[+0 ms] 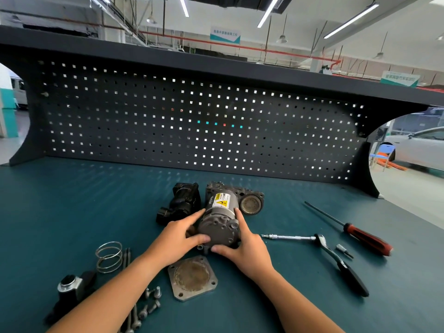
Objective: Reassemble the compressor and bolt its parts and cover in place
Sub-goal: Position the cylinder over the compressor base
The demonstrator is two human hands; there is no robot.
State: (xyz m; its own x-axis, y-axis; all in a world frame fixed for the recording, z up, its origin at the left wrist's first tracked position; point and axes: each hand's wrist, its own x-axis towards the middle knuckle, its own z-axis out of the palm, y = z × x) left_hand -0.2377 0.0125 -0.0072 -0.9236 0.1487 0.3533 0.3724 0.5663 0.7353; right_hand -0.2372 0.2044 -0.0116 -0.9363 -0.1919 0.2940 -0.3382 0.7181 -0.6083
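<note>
The grey compressor point(219, 219) lies on its side in the middle of the bench, a yellow warning label on its body. My left hand point(179, 233) grips its near end from the left, and my right hand point(248, 246) grips it from the right and underneath. A square metal cover plate point(192, 278) lies flat just in front of it. Several bolts point(150, 302) lie to the plate's left. A wire spring point(109, 257) and a black-and-silver fitting point(69, 289) sit further left.
A black housing part point(181, 204) lies behind my left hand. To the right lie a ratchet wrench point(324, 248), a small bit point(342, 249) and a red-handled screwdriver point(355, 233). A dark pegboard point(192, 121) closes off the back of the green bench point(72, 200).
</note>
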